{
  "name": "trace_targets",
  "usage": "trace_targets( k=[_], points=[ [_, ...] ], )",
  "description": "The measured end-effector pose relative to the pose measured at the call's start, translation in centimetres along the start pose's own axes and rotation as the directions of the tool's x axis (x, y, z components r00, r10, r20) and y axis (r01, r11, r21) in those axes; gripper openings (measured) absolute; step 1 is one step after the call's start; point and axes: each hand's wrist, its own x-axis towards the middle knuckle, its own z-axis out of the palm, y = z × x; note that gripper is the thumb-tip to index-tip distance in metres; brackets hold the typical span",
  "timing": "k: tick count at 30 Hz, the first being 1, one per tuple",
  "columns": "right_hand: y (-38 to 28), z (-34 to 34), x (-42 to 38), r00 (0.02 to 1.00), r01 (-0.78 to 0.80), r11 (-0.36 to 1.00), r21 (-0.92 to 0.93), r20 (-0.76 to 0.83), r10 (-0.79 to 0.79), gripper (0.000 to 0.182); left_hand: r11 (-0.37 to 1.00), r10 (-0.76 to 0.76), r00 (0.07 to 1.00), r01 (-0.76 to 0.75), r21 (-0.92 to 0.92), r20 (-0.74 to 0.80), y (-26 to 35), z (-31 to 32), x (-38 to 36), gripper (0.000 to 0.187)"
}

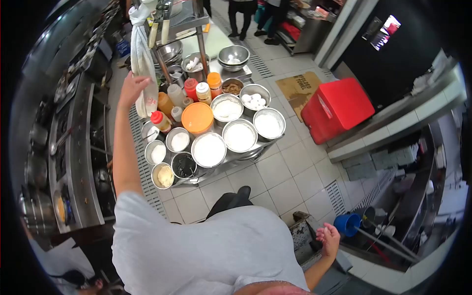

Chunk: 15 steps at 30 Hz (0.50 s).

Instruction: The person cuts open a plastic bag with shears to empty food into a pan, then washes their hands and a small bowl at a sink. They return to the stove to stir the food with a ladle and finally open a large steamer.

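Observation:
My left hand [132,89] is raised beside a hanging white cloth [142,64], its fingers apart and nothing in them. My right hand [328,240] hangs low at my right side, fingers loosely curled; whether it holds anything is hard to make out. In front of me a steel cart carries several metal bowls of white powder [239,135], a bowl of eggs [253,101], an orange-lidded tub [197,118], a dark-filled container [184,164] and a yellowish-filled one [162,175]. Squeeze bottles [191,89] stand behind them.
A red bin [339,108] stands at the right near a cardboard mat [299,91]. A blue bucket [347,224] is at lower right. Stoves and counters [78,162] line the left. Other people's legs [241,19] show at the top, and another person is at lower left.

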Motion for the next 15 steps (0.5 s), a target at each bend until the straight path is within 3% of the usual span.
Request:
trace_targets(
  k=[2, 5, 7, 8, 9, 11, 13, 15],
  points=[
    [-0.7, -0.6, 3.1, 0.999, -0.044, 0.998, -0.033, 0.014, 0.045, 0.035, 0.884, -0.3, 0.939, 0.34, -0.321, 0.167, -4.8, 3.7, 3.4, 0.033],
    [-4.0, 2.5, 8.2, 0.986, -0.021, 0.993, -0.116, 0.16, 0.04, 0.037, 0.893, -0.362, 0.915, 0.395, -0.216, 0.177, -2.6, 4.6, 4.3, 0.029],
    [-7.7, 7.0, 11.3, 0.96, 0.077, 0.971, -0.227, 0.281, -0.011, 0.037, 0.933, -0.319, 0.936, 0.338, -0.127, 0.145, 3.2, 3.3, 2.6, 0.027],
    [-8.8, 9.0, 13.5, 0.927, 0.151, 0.946, -0.288, 0.374, -0.034, 0.036, 0.938, -0.277, 0.953, 0.296, -0.179, 0.123, 6.0, 2.7, 1.2, 0.027],
    [-10.1, 11.2, 15.7, 0.88, 0.229, 0.912, -0.34, 0.473, -0.045, 0.035, 0.94, -0.243, 0.965, 0.258, -0.223, 0.095, 8.8, 2.2, -0.1, 0.028],
    [-13.0, 16.3, 19.6, 0.747, 0.422, 0.814, -0.4, 0.662, -0.061, 0.034, 0.902, -0.336, 0.936, 0.351, -0.251, 0.101, 13.9, 1.5, -1.7, 0.029],
    [-16.7, 23.2, 21.9, 0.543, 0.664, 0.675, -0.322, 0.828, -0.14, 0.034, 0.945, -0.095, 0.995, 0.094, -0.312, 0.011, 15.7, 2.0, -2.7, 0.031],
    [-21.8, 29.8, 21.5, 0.319, 0.84, 0.52, -0.155, 0.916, -0.243, 0.035, 0.891, -0.225, 0.974, 0.187, -0.414, -0.043, 20.5, 2.0, -3.1, 0.034]
  ],
)
